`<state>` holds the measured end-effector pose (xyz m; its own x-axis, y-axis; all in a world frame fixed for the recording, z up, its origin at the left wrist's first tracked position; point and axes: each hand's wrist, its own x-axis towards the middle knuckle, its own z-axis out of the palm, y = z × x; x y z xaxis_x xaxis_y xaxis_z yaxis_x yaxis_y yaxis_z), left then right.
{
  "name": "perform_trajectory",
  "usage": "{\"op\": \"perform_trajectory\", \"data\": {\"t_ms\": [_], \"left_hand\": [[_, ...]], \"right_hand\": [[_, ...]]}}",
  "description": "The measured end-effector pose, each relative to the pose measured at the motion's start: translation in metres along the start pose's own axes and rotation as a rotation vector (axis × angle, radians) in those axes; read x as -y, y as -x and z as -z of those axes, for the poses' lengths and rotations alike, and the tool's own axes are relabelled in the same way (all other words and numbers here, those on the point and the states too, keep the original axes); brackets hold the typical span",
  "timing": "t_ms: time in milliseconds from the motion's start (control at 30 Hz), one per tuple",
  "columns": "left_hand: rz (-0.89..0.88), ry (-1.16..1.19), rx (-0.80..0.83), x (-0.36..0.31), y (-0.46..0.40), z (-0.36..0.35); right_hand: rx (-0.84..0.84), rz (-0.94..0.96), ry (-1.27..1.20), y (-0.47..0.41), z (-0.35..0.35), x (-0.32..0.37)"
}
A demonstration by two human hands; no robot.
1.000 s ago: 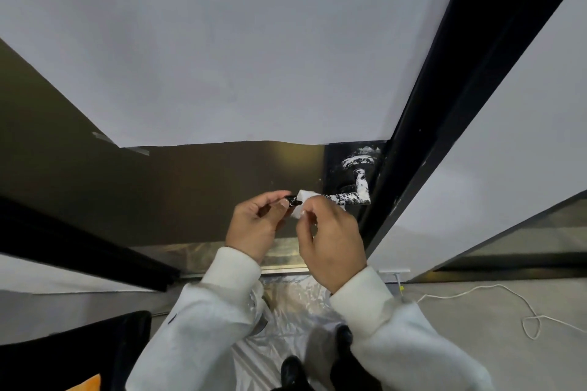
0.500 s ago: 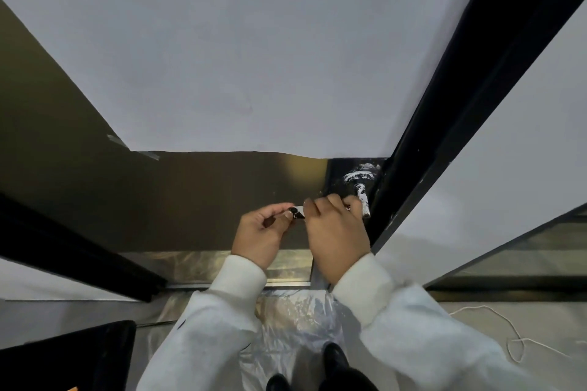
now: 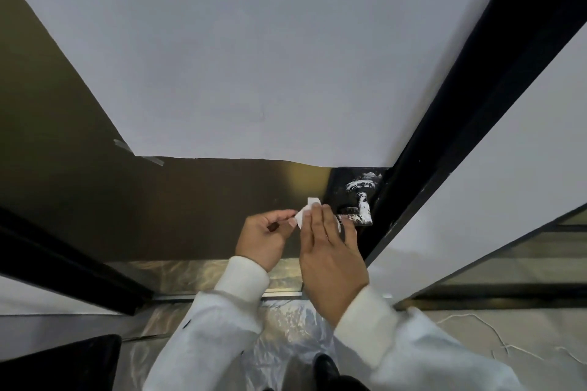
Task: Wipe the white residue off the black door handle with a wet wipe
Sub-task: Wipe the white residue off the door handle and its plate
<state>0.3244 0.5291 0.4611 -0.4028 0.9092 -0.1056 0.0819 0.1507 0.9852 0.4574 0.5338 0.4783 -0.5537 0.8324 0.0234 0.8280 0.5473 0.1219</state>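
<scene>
Right hand (image 3: 330,251) has slid the wipe (image 3: 306,211) off the handle (image 3: 357,214) toward 9 o'clock; left hand (image 3: 266,238) pinches its edge; residue remains.

The door (image 3: 197,206) carried the handle (image 3: 360,211), which was streaked with white residue. Below, the floor (image 3: 540,336) bore a crinkled plastic sheet (image 3: 286,327) at the door's foot, a thin white cord (image 3: 495,333) looping on the right, and dark shoes (image 3: 325,367) on the sheet.

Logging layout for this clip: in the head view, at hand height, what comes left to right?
left hand → wet wipe → right hand → door handle → black door frame
</scene>
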Motion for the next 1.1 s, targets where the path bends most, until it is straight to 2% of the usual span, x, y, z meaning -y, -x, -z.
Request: {"op": "perform_trajectory", "data": {"t_ms": [233,467,600,667,800,900,1033,1100], "left_hand": [[0.011,0.002,0.030,-0.006,0.002,0.001],[-0.036,-0.090,0.056,-0.003,-0.002,0.003],[-0.027,-0.158,0.097,-0.002,-0.004,0.003],[-0.052,-0.258,0.115,-0.008,-0.004,0.003],[-0.230,-0.663,0.136,-0.023,-0.006,0.006],[-0.195,-0.821,0.160,-0.023,-0.014,0.009],[-0.148,-0.841,0.189,-0.028,-0.012,0.002],[-0.127,-0.942,0.236,-0.036,-0.011,-0.004]], "right_hand": [[-0.032,0.046,-0.044,0.008,0.000,0.003],[-0.041,-0.006,-0.100,-0.013,-0.005,0.006],[-0.181,0.073,-0.141,-0.005,-0.009,-0.007],[-0.232,0.079,-0.149,-0.009,-0.006,-0.011],[-0.274,0.108,-0.228,-0.025,0.001,-0.017],[-0.288,0.139,-0.269,-0.033,0.005,-0.025],[-0.395,0.172,-0.327,-0.026,-0.013,-0.030],[-0.418,0.139,-0.428,-0.013,-0.025,-0.032]]}}
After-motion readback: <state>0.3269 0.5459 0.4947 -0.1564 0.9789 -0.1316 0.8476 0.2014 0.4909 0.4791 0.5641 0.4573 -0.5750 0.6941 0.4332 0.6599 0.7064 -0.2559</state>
